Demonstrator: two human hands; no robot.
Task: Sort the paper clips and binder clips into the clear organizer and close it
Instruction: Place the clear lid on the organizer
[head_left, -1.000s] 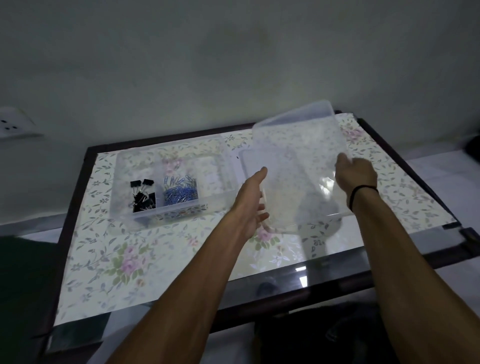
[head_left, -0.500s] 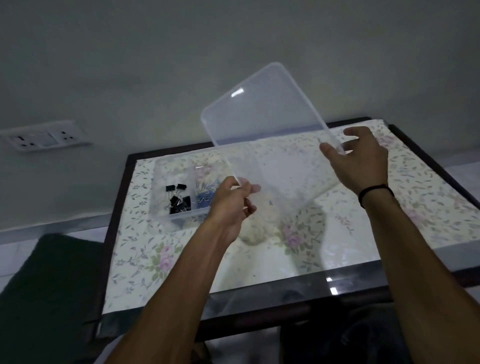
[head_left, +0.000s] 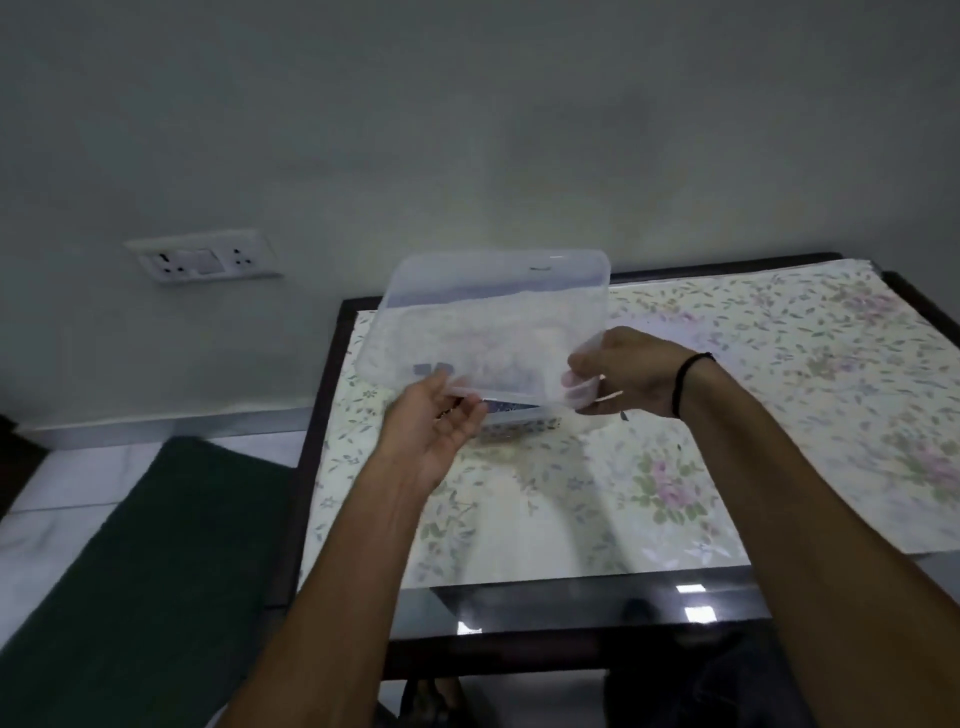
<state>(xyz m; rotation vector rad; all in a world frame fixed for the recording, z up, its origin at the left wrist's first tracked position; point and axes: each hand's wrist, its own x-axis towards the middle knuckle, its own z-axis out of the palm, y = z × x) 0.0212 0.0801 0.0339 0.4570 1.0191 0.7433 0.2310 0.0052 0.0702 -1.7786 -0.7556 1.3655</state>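
I hold the clear plastic lid (head_left: 493, 317) over the clear organizer (head_left: 524, 422), tilted with its far edge raised. My left hand (head_left: 436, 423) pinches the lid's near left edge. My right hand (head_left: 631, 371) grips its near right corner. The organizer sits on the table's back left, almost wholly covered by the lid; only its front wall shows below. Dark binder clips (head_left: 431, 370) show faintly through the lid. The paper clips are hidden.
The table (head_left: 571, 597) has a glass top over a floral sheet (head_left: 779, 415) and a dark frame. A white wall with a socket plate (head_left: 202, 257) stands behind. A dark green mat (head_left: 130, 571) lies on the floor at the left.
The lid was lifted from the table's right side, swung up and left, and now hangs low over the organizer. Both hands moved left with it. The camera turned left.
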